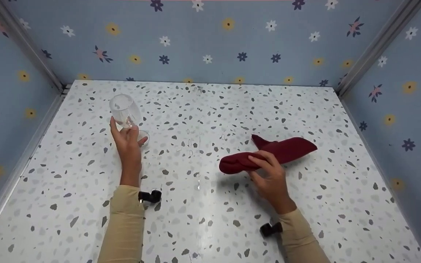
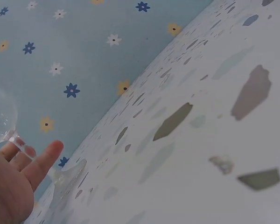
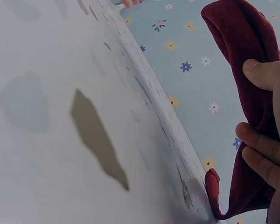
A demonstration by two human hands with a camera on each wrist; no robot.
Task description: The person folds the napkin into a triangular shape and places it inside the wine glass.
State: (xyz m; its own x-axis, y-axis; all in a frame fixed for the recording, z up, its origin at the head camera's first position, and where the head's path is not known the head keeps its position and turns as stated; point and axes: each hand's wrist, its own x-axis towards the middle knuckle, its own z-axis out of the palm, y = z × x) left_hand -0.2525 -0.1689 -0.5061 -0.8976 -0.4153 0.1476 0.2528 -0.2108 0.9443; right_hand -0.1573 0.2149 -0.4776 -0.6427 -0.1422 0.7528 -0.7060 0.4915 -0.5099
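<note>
On the left side of the table, my left hand point(image 1: 127, 140) holds a clear stemmed wine glass point(image 1: 124, 109) low, around its stem and the underside of its bowl. The glass is upright with its rim facing up. In the left wrist view the stem crosses in front of some fingers, and the glass foot point(image 2: 67, 184) shows beyond the hand. My right hand point(image 1: 270, 179) grips a folded dark red cloth napkin point(image 1: 285, 149) between thumb and fingers. One end of the napkin is rolled and rounded; pointed corners spread at the other. The palm hides part of it.
The white speckled table point(image 1: 196, 117) is enclosed by blue flowered panels point(image 1: 203, 40) at the back and both sides. Black wrist cameras point(image 1: 151, 196) sit at both tan sleeves point(image 1: 124, 223).
</note>
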